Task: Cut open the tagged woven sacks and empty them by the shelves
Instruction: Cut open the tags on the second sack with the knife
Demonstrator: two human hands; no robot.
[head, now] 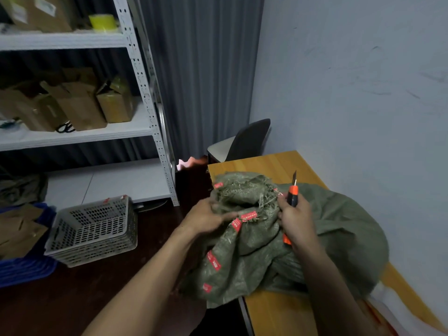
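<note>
A green woven sack (pixel 339 229) with several red tags (pixel 248 216) lies bulging on the wooden table (pixel 264 163). Its frayed mouth faces me and hangs over the table's left edge. My left hand (pixel 208 218) grips the sack's gathered mouth at its left side. My right hand (pixel 297 220) holds an orange and black utility knife (pixel 292 195) upright, blade pointing up, just right of the mouth. The fingers of that hand also touch the frayed rim.
White metal shelves (pixel 143 93) with cardboard boxes stand at left. Stacked grey perforated baskets (pixel 94 229) sit on the dark floor beside a blue crate (pixel 24 270) holding cardboard. A dark chair (pixel 247 139) stands behind the table, a wall at right.
</note>
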